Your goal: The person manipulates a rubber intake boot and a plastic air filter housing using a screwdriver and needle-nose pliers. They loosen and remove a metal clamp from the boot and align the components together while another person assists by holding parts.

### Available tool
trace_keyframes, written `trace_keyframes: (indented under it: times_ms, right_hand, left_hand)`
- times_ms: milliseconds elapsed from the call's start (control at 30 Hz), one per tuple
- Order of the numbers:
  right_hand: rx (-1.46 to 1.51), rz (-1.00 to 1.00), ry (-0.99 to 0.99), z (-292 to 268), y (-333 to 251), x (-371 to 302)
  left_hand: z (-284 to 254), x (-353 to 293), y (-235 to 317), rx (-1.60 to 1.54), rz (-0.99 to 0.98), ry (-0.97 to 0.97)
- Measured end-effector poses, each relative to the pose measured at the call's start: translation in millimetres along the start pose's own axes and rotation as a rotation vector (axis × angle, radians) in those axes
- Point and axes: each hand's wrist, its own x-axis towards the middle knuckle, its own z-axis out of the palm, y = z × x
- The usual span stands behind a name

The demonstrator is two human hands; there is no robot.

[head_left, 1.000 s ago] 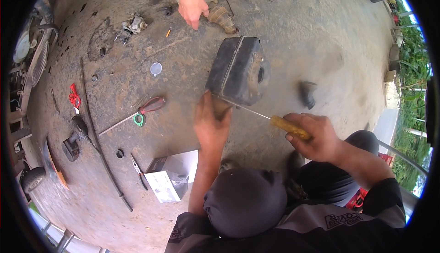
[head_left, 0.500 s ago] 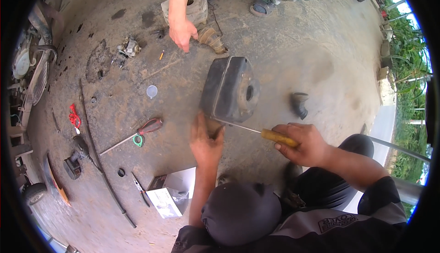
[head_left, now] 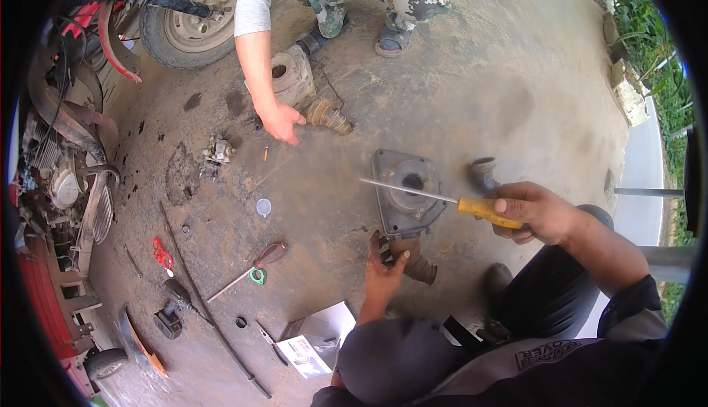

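Observation:
A black plastic air filter box (head_left: 402,211) is on the ground ahead of me, its face with the round opening showing. From its lower edge runs a brown rubber hose (head_left: 422,265). My left hand (head_left: 383,270) is at that lower corner, fingers and thumb bent against the hose where it meets the box; the contact is partly hidden. My right hand (head_left: 542,214) grips the yellow handle of a screwdriver (head_left: 488,211). Its metal shaft points left across the box's face, and the tip appears past the box's left edge. A black elbow pipe (head_left: 484,173) stands beyond my right hand.
Opposite me crouches a person, one hand (head_left: 282,122) beside a brown ribbed hose (head_left: 328,116) and a dusty box (head_left: 296,82). On the left are a carburetor (head_left: 218,150), a red-handled screwdriver (head_left: 273,254), a long rod (head_left: 214,311), pliers (head_left: 271,342), an open carton (head_left: 324,329) and a vehicle wheel (head_left: 199,20).
The air filter box has turned, showing more of its opening face and less of its side. The screwdriver has come away from its lower edge and rises over it. My view has shifted left.

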Motion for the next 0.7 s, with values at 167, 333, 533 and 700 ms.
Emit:
trace_keyframes:
  times_ms: [167,333,533,700]
  right_hand:
    - [0.030,-0.168,0.195,-12.8,-11.4,-7.6]
    - [-0.107,-0.278,0.176,-25.6,-14.4,-36.4]
    - [-0.101,-0.434,0.189,-40.6,-19.3,-60.7]
    - [-0.181,-0.453,0.316,-63.1,-17.5,-71.6]
  left_hand:
    - [-35.1,59.0,56.2,0.708,0.111,-0.279]
    - [-5.7,229.6,165.4,1.426,1.027,-0.204]
    - [-8.4,377.0,143.7,2.102,0.620,-0.396]
    - [42.6,313.5,173.9,1.741,0.529,-0.355]
